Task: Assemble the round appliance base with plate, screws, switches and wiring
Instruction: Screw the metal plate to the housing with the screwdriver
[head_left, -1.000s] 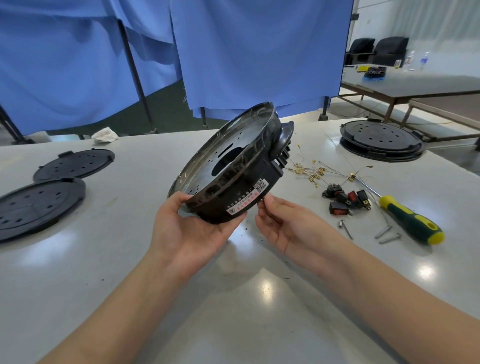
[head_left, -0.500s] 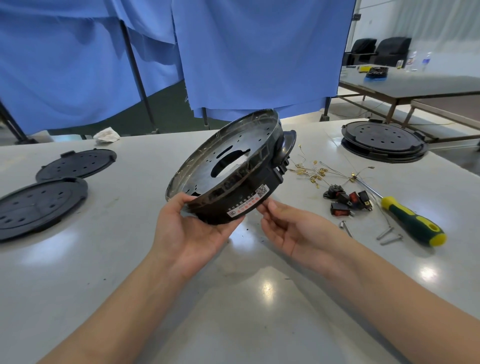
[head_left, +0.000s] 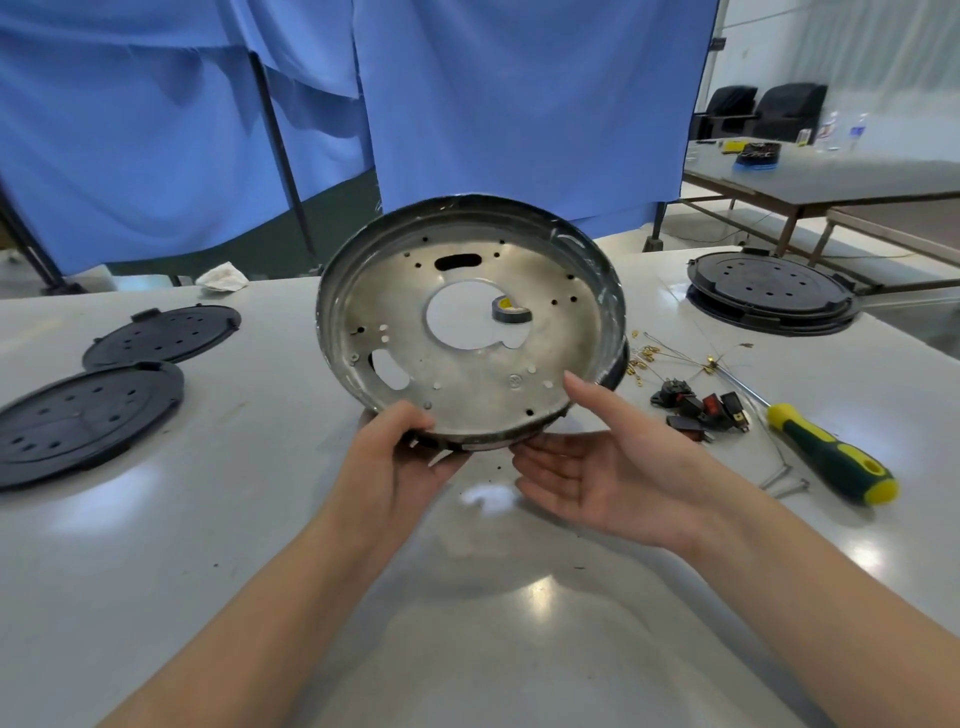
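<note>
The round appliance base (head_left: 467, 384) is held tilted above the table, its silver metal inner plate with a big centre hole facing me. My left hand (head_left: 400, 457) grips its lower rim, thumb inside, fingers underneath. My right hand (head_left: 597, 462) is open palm up at the lower right rim, thumb against the edge. Red-and-black switches (head_left: 698, 410), brass-tipped wires (head_left: 675, 358), loose screws (head_left: 784, 480) and a green-yellow screwdriver (head_left: 831, 457) lie to the right on the table.
Two black perforated plates (head_left: 88, 415) (head_left: 161, 332) lie at the left. A stacked black base (head_left: 769, 291) sits at the far right. A tape roll (head_left: 511, 312) shows through the centre hole. Blue curtains hang behind; a crumpled rag (head_left: 223, 275) lies at the far edge.
The base has been turned from edge-on to face me, showing its metal inside. My right hand shifted from the label side to the lower right rim.
</note>
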